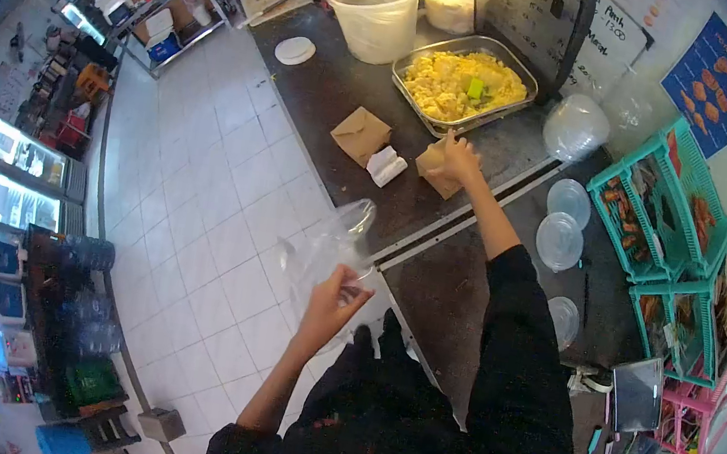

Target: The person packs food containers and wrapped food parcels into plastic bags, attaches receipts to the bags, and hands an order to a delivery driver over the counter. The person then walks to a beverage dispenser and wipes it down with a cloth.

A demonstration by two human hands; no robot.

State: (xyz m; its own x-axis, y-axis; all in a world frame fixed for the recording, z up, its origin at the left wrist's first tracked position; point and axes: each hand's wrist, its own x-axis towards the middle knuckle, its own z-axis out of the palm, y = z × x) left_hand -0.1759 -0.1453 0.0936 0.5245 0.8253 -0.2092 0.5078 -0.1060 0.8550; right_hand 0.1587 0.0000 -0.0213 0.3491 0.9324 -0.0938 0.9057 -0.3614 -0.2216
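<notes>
My left hand (334, 304) is closed on the edge of a clear plastic bag (323, 249), which hangs open over the floor beside the counter. My right hand (458, 160) reaches across the counter, its fingers around a folded brown paper packet (433, 168) and partly covering it. A second brown paper packet (360, 136) lies to the left. Between the two packets sits a small white wrapped bundle (386, 166); its contents are hidden. Just beyond my right hand stands a metal tray (441, 126) of yellow food with a green piece on top.
A white tub (371, 19) and a round white lid (294, 51) are at the counter's far end. Clear round lids (558, 241) and stacked plastic bowls (576, 127) lie to the right. Green baskets (663, 213) of packaged items line the wall. Tiled floor (201, 195) lies left.
</notes>
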